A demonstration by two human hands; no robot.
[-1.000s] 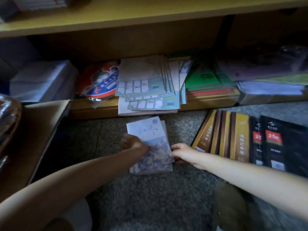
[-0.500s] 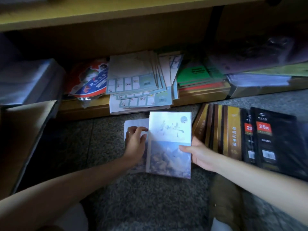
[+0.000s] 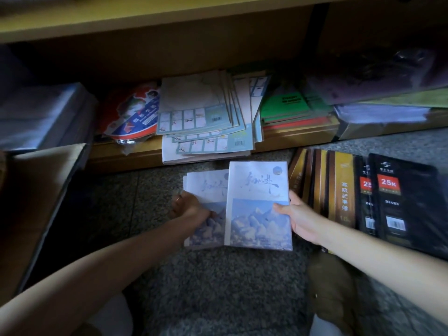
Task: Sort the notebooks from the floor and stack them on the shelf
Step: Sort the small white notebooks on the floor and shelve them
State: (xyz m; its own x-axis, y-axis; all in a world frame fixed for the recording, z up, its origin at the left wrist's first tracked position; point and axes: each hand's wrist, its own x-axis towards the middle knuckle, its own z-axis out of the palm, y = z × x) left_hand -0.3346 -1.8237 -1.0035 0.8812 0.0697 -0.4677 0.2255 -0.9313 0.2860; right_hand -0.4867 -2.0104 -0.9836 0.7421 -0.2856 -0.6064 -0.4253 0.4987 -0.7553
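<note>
- Pale-blue notebook [image 3: 258, 190] with a mountain cover: face up, upright to the viewer, overlapping the pile's right edge.
- Matching notebook pile [image 3: 206, 190]: just left, on the grey floor before the low shelf [image 3: 135, 156].

The black diary [image 3: 407, 214] shows "25K" on a red label and "DIARY" beneath. Just left of the diary, a gold notebook [image 3: 343, 170] carries "高級記事簿" down its cover. Further left, the blue notebook [image 3: 259, 190] and blue stack [image 3: 206, 190] bear brush script I cannot read.
</note>
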